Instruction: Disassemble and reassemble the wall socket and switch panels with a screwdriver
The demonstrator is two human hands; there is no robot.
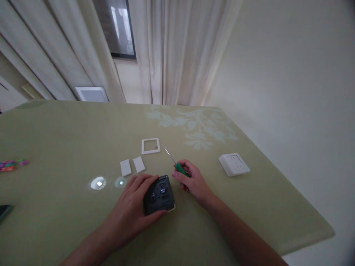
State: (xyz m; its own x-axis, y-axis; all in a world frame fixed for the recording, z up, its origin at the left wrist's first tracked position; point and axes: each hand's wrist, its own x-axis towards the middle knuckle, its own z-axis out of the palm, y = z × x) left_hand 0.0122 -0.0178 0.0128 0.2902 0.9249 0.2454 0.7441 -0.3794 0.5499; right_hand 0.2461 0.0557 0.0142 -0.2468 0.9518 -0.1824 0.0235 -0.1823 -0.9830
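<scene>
My left hand grips a black wall switch body by its left side, thumb along the near edge and fingers over the far edge. A strip of pale edging shows at its near right corner. In my right hand is a screwdriver with a green handle, its thin metal shaft pointing up and left, apart from the switch. Beyond the hands lie a white square frame and two white switch rocker plates, one on the left and one on the right.
A white wall socket on a box sits at the right of the green table. Small colourful items and a dark flat object lie at the left edge. Curtains hang behind, and a white wall borders the right side.
</scene>
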